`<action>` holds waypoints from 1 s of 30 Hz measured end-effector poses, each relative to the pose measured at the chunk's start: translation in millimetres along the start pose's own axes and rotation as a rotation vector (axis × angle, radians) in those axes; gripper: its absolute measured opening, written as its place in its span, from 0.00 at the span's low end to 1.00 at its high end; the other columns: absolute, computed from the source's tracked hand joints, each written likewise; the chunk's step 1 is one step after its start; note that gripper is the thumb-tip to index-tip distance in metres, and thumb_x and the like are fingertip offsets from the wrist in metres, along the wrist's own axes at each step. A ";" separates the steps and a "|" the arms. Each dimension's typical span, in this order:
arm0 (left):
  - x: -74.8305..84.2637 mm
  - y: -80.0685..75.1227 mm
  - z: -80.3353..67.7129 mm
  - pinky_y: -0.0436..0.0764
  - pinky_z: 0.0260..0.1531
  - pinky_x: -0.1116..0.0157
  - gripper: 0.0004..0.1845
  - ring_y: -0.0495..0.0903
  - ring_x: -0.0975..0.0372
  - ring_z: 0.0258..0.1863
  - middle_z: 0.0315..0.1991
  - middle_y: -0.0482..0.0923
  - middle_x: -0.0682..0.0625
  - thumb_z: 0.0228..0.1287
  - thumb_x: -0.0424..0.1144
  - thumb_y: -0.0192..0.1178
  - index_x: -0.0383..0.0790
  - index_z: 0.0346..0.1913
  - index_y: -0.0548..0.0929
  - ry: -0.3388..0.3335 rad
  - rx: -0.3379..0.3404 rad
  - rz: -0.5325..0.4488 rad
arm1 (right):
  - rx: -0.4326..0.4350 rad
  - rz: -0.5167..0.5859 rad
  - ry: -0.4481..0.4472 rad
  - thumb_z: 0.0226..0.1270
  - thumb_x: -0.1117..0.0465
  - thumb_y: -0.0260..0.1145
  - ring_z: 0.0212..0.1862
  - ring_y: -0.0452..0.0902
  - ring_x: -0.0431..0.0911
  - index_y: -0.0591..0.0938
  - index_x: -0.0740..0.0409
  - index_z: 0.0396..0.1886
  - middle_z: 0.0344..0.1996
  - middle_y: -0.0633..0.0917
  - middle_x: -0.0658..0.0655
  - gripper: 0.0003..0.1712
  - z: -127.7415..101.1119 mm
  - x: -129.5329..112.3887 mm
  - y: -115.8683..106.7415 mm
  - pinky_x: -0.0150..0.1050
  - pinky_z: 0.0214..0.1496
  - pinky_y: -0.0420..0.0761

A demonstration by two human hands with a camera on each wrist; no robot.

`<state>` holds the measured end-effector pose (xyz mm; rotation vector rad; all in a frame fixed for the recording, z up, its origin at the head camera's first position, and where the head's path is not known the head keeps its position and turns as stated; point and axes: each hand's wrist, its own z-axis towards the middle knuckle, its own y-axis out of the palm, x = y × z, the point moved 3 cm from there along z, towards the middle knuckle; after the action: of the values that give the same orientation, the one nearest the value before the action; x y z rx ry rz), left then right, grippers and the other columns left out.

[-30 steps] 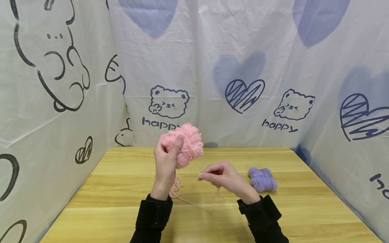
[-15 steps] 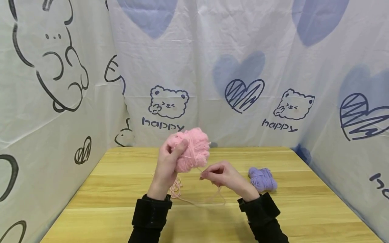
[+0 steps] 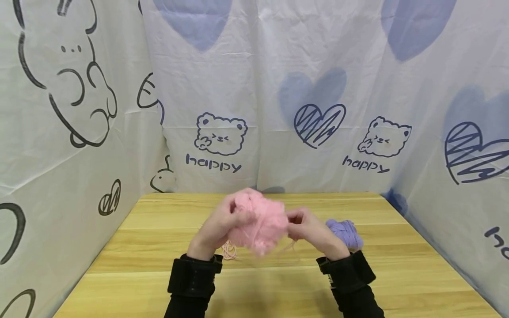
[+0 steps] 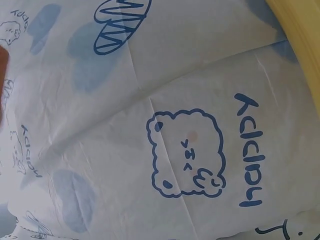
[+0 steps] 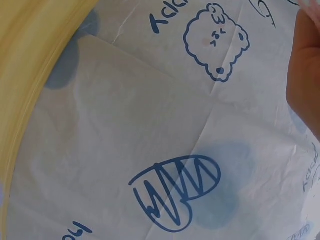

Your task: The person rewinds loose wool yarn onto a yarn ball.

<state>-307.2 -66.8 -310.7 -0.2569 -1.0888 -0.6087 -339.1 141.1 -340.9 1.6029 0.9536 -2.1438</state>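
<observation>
My left hand (image 3: 214, 229) grips a fluffy pink ball of yarn (image 3: 258, 223) above the table, thumb across its near side. The ball is blurred. At its right side is my right hand (image 3: 312, 232), thumb and fingers pinched together on the yarn strand. A thin pink tail (image 3: 292, 245) hangs below those fingers. Under the left hand, a small heap of loose pink yarn (image 3: 229, 251) lies on the table, partly hidden by the ball. In the right wrist view only part of the right hand (image 5: 306, 75) shows; the left wrist view catches just a sliver of hand.
A lilac ball of yarn (image 3: 345, 234) lies on the wooden table (image 3: 397, 274), just beyond the right wrist. White cloth printed with hearts and bears (image 3: 222, 137) encloses the table at the back and both sides.
The pink ball has come down and to the right, turning in my left hand, and now meets the right hand's fingers. My right hand has shifted slightly right, still pinching the strand.
</observation>
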 end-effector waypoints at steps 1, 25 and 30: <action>0.0 1.5 -0.9 0.82 0.34 0.71 0.19 0.78 0.66 0.33 0.37 0.79 0.52 0.55 0.36 0.64 0.40 0.51 0.77 -0.015 -0.053 0.023 | -0.014 0.005 -0.012 0.66 0.64 0.61 0.22 0.67 0.36 0.84 0.58 0.36 0.20 0.75 0.44 0.06 -0.7 -0.2 -1.0 0.31 0.25 0.76; -22.6 -0.8 2.4 0.82 0.32 0.64 0.16 0.78 0.62 0.33 0.35 0.80 0.51 0.53 0.45 0.70 0.49 0.44 0.79 -0.302 -0.059 0.687 | 0.092 0.202 -0.136 0.75 0.61 0.53 0.20 0.54 0.45 0.81 0.59 0.39 0.17 0.63 0.49 0.11 -15.2 -17.5 -17.8 0.39 0.23 0.54; -21.4 -5.2 4.3 0.82 0.33 0.63 0.21 0.78 0.60 0.34 0.37 0.79 0.47 0.53 0.46 0.70 0.47 0.49 0.78 -0.300 0.175 0.657 | 0.094 0.148 -0.156 0.74 0.62 0.54 0.19 0.55 0.48 0.80 0.65 0.45 0.17 0.62 0.51 0.12 -18.9 -28.3 -13.1 0.42 0.21 0.53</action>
<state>-320.4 -61.8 -328.2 -0.5357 -1.2491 0.1174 -323.6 159.0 -313.3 1.4714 0.6742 -2.2012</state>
